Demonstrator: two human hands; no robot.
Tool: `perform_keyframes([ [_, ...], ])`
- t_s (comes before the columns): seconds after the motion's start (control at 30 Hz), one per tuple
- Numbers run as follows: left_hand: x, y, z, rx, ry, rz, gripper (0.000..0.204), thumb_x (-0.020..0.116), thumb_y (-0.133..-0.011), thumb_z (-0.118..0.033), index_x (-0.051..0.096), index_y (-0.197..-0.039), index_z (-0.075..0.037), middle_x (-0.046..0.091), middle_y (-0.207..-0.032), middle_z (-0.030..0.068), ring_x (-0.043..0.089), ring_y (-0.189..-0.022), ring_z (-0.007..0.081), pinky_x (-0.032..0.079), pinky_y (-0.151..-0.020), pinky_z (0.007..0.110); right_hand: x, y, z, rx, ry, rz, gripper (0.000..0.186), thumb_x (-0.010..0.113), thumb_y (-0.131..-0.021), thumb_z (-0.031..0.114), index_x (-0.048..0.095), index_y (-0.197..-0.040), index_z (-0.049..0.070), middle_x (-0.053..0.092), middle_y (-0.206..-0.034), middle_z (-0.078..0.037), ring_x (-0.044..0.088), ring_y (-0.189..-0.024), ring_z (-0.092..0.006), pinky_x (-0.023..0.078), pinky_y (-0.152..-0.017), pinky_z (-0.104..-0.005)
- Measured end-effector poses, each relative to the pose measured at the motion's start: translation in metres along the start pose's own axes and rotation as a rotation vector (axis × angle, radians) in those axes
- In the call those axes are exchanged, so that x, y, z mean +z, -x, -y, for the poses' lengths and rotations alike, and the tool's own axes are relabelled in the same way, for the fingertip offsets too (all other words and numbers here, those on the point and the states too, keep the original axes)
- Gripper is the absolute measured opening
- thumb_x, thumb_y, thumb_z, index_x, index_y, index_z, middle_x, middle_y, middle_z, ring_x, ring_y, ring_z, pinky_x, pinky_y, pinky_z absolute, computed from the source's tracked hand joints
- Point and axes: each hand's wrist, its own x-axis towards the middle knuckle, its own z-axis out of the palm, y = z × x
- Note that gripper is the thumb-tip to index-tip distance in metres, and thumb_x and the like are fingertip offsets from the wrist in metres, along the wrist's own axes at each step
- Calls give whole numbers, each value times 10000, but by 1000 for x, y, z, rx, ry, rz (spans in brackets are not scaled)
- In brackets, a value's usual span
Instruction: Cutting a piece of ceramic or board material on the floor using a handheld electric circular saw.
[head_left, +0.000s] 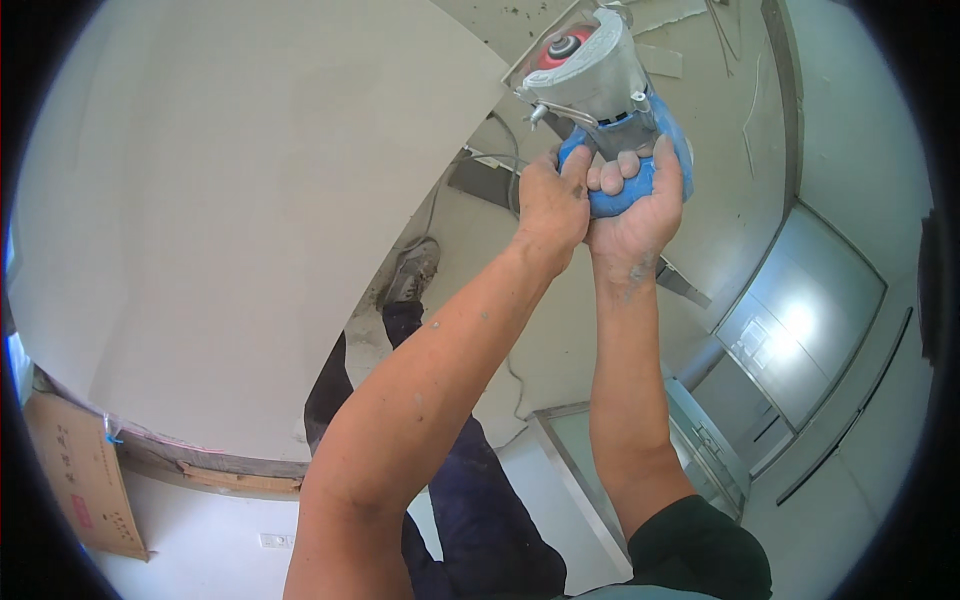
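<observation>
Both my arms reach up toward the top of the head view, where they hold a handheld power saw. It has a pale, dusty metal guard, a blue body and a red disc with a dark hub. My right hand is wrapped round the blue handle. Against the left side of that handle, my left hand is closed, with its thumb up on the body. The saw's base plate lies close to the edge of a large pale board on the left. Dust coats my fingers.
A grey cord trails under the board's edge and down past my legs. My shoe stands beside that edge. Offcuts and thin strips lie on the floor at upper right. A cardboard sheet leans at lower left; a glass-panelled frame is at lower right.
</observation>
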Motion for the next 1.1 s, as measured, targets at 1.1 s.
perform_keyframes([
  [1.1, 3, -7, 9, 57, -90, -90, 393, 552, -925, -233, 611, -1160, 77, 672, -930, 236, 651, -843, 286, 491, -787, 387, 3, -1, 1, 12, 123, -31, 247, 528, -967, 316, 450, -851, 112, 429, -668, 8, 420, -537, -131, 415, -534, -314],
])
